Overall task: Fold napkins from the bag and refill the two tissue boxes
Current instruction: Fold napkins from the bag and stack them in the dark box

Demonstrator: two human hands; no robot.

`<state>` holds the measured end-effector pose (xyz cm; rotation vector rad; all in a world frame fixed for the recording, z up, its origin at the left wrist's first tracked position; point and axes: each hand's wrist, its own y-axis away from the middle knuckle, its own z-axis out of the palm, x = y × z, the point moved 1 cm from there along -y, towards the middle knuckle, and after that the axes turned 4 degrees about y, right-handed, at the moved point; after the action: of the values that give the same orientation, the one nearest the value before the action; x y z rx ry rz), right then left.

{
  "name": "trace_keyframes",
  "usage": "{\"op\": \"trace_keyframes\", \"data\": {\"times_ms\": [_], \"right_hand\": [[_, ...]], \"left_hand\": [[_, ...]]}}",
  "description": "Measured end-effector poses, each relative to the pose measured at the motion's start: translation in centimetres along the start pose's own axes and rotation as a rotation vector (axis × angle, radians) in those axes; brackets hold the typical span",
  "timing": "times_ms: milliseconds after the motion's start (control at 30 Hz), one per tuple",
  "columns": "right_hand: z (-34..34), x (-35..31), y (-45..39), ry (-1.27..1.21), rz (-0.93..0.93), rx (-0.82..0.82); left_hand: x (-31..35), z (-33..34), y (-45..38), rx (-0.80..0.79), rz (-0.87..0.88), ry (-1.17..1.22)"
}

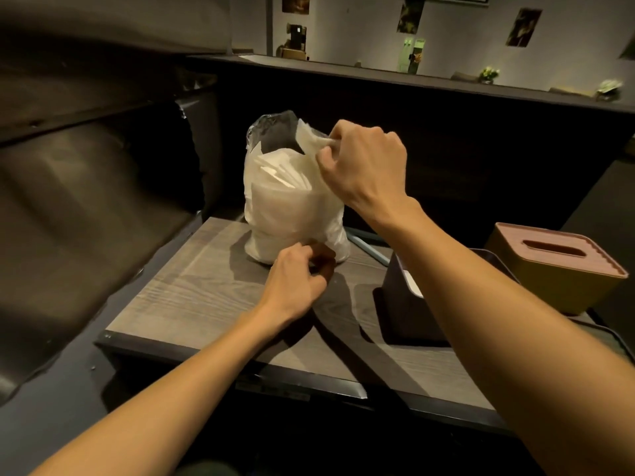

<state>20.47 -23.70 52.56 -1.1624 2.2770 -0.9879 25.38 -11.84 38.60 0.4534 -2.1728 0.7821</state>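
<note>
Right hand [364,163] pinches a napkin [314,139] above the bag [292,207] (left hand [299,280] grips its base).

There is a single view, taken from the person's head, looking forward and steeply down over both forearms, which enter from the near edge. It sits close above the desk [192,297], whose near edge crosses the lower middle. The wide lens bends straight lines toward the borders and takes in much beyond the desk: a dark padded seat [86,207] at the left, a dark partition [481,139] running across the far side, and over it a distant room wall [360,32] along the top. The desk's right end runs out of the picture at the right.
</note>
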Motion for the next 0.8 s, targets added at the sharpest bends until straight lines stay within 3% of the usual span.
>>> {"op": "trace_keyframes", "data": {"times_ms": [133, 233, 300, 400, 500, 567, 700, 800], "right_hand": [[0.9, -0.4, 0.9, 0.081, -0.094, -0.131], [0.9, -0.1, 1.4, 0.082, -0.086, 0.001], [-0.1, -0.3, 1.8, -0.076, -0.008, 0.121], [-1.6, -0.2, 2.9, -0.592, 0.221, 0.188], [-2.1, -0.3, 6.0, -1.162, 0.434, 0.024], [-1.0, -0.7, 9.2, -1.348, 0.549, -0.125], [2.0, -1.5, 15.0, -1.443, 0.721, -0.305], [3.5, -1.6, 17.4, -1.403, 0.749, -0.377]], "left_hand": [[-0.4, 0.0, 0.8, -0.002, -0.007, 0.096], [-1.2, 0.1, 1.3, -0.01, -0.062, 0.208], [-1.9, 0.0, 1.7, -0.043, -0.151, 0.33], [-1.6, -0.4, 2.3, -0.09, -0.266, 0.547], [-1.1, -0.9, 2.7, -0.127, -0.411, 0.8], [-1.1, -1.4, 2.9, -0.137, -0.429, 0.976], [-1.1, -2.2, 3.2, -0.062, -0.439, 1.362], [-0.8, -2.4, 3.5, -0.093, -0.443, 1.351]]}}
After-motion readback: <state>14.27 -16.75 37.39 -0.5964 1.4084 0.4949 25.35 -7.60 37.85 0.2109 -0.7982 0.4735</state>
